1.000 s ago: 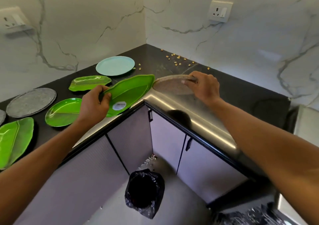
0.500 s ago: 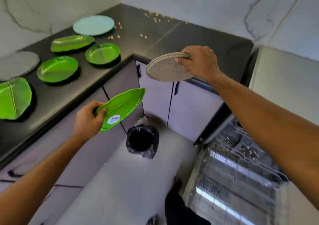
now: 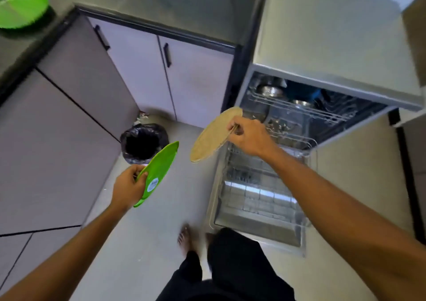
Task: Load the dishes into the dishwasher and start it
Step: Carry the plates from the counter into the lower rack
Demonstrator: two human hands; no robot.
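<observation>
While both arms reach forward over the floor:
Left hand (image 3: 129, 186): fingers curled round the near end of a leaf-shaped green plate (image 3: 159, 170), tilted on edge, a white sticker on its underside, at 9 o'clock of centre.
Right hand (image 3: 250, 137): pinching the rim of a speckled tan round plate (image 3: 213, 135), tilted, at centre.
Lower rack (image 3: 258, 199): pulled out at 4 o'clock, wire tines bare near the front.
Bin (image 3: 143, 142): black-lined, open floor between it and the rack.
Upper rack (image 3: 297, 107): steel bowls, 2 o'clock.

Green leaf plate (image 3: 161, 164), speckled beige plate (image 3: 213, 137)
</observation>
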